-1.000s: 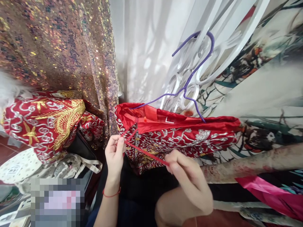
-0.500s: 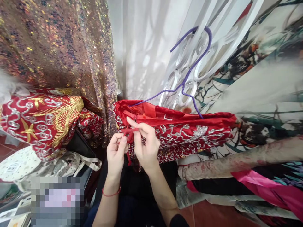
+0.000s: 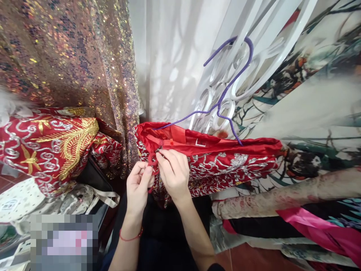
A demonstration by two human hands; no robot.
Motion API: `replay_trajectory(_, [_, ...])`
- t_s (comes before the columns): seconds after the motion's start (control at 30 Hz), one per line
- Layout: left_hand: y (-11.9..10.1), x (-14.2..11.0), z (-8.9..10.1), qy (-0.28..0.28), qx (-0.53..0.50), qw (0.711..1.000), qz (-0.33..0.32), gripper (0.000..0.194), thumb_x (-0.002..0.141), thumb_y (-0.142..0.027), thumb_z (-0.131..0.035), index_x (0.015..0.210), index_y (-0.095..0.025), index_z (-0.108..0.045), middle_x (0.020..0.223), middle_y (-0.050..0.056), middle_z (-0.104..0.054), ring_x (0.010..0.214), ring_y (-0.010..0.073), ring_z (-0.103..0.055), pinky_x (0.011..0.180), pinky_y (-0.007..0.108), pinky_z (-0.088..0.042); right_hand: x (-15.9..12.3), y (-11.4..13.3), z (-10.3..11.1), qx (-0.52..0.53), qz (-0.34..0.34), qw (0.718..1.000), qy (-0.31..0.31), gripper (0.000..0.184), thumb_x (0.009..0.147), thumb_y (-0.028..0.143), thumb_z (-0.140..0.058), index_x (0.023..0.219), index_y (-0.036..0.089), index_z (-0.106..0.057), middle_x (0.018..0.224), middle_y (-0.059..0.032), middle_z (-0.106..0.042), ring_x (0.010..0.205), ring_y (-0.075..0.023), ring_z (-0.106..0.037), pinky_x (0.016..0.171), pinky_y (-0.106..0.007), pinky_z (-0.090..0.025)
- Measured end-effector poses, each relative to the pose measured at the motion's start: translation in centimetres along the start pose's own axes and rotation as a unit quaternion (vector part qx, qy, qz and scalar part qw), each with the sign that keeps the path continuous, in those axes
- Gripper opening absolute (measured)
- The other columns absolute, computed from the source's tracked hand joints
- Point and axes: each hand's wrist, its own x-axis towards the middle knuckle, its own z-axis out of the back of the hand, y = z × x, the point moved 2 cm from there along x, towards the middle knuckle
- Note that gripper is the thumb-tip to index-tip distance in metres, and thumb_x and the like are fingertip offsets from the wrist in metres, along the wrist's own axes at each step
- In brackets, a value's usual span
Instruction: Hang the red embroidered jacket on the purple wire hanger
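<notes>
A red garment (image 3: 234, 162) with silver embroidery hangs in front of me from a purple wire hanger (image 3: 222, 96), its satin waist edge gaping toward me. Near its left end, my left hand (image 3: 138, 178) pinches a red fabric cord (image 3: 152, 162) between thumb and fingers. My right hand (image 3: 174, 174) is closed on the same cord from the other side, where it loops between the two hands. My fingers partly hide how the cord joins the garment.
A white openwork frame (image 3: 262, 75) bears the hanger's hook. Red embroidered clothing with gold stars (image 3: 67, 146) lies at left, below a sequinned curtain (image 3: 84, 56). Floral fabric (image 3: 304, 158) and a fabric roll (image 3: 267, 192) are at right.
My right hand's fingers, spread before, have closed together on the cord. The cord now forms a loop between the hands. My left hand keeps its pinch in nearly the same place.
</notes>
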Motion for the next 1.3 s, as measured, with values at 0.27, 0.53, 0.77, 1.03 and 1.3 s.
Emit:
replay_trajectory(0.27, [0.0, 0.1, -0.1, 0.002, 0.002, 1.000, 0.002, 0.038, 0.084, -0.049, -0.078, 0.080, -0.018, -0.057, 0.056, -0.010, -0.034, 0.044, 0.0008, -0.023, 0.043, 0.013, -0.023, 1.2, 0.3, 0.8, -0.031, -0.014, 0.987, 0.159, 0.020, 0.098, 0.012, -0.051, 0.095, 0.018, -0.069, 0.097, -0.0063, -0.076, 0.098, -0.0223, -0.062, 0.094, -0.043, -0.039])
replay_trajectory(0.53, [-1.1, 0.8, 0.2, -0.023, 0.018, 1.000, 0.006, 0.042, 0.079, -0.053, -0.081, 0.077, -0.018, -0.057, 0.054, -0.010, -0.032, 0.043, 0.0013, -0.023, 0.040, 0.013, -0.022, -1.3, 2.0, 2.8, 0.062, -0.090, 0.993, -0.036, 0.035, 0.084, 0.005, -0.051, 0.110, 0.021, -0.066, 0.102, -0.0092, -0.073, 0.100, -0.0231, -0.064, 0.088, -0.041, -0.049])
replay_trajectory(0.77, [-2.2, 1.0, 0.3, 0.037, 0.095, 0.992, 0.072, 0.040, 0.079, -0.051, -0.080, 0.089, -0.017, -0.063, 0.058, -0.006, -0.045, 0.047, 0.0035, -0.030, 0.043, 0.014, -0.026, -5.0, 1.5, -1.9, 0.361, -0.359, 0.855, 0.098, 0.059, 0.081, 0.020, -0.056, 0.139, 0.020, -0.045, 0.131, -0.0147, -0.065, 0.120, -0.0233, -0.065, 0.101, -0.038, -0.057])
replay_trajectory(1.03, [-2.4, 0.9, 0.5, 0.105, 0.220, 0.968, 0.068, 0.037, 0.091, -0.051, -0.067, 0.104, -0.017, -0.067, 0.061, -0.003, -0.052, 0.054, 0.0080, -0.039, 0.051, 0.019, -0.032, -2.6, 0.3, -2.5, 0.442, -0.381, 0.800, 0.142, 0.026, 0.090, 0.021, -0.047, 0.107, 0.023, -0.067, 0.095, -0.0053, -0.073, 0.084, -0.0165, -0.070, 0.085, -0.031, -0.058])
replay_trajectory(1.3, [-2.4, 3.7, 2.4, -0.009, 0.137, 0.990, 0.043, 0.044, 0.077, -0.055, -0.080, 0.095, -0.017, -0.069, 0.061, -0.005, -0.049, 0.052, 0.0054, -0.037, 0.049, 0.015, -0.030, -2.6, -3.1, 0.6, 0.395, -0.405, 0.806, 0.175, 0.027, 0.093, 0.034, -0.053, 0.071, 0.019, -0.058, 0.058, 0.0039, -0.050, 0.050, -0.0086, -0.040, 0.047, -0.021, -0.031])
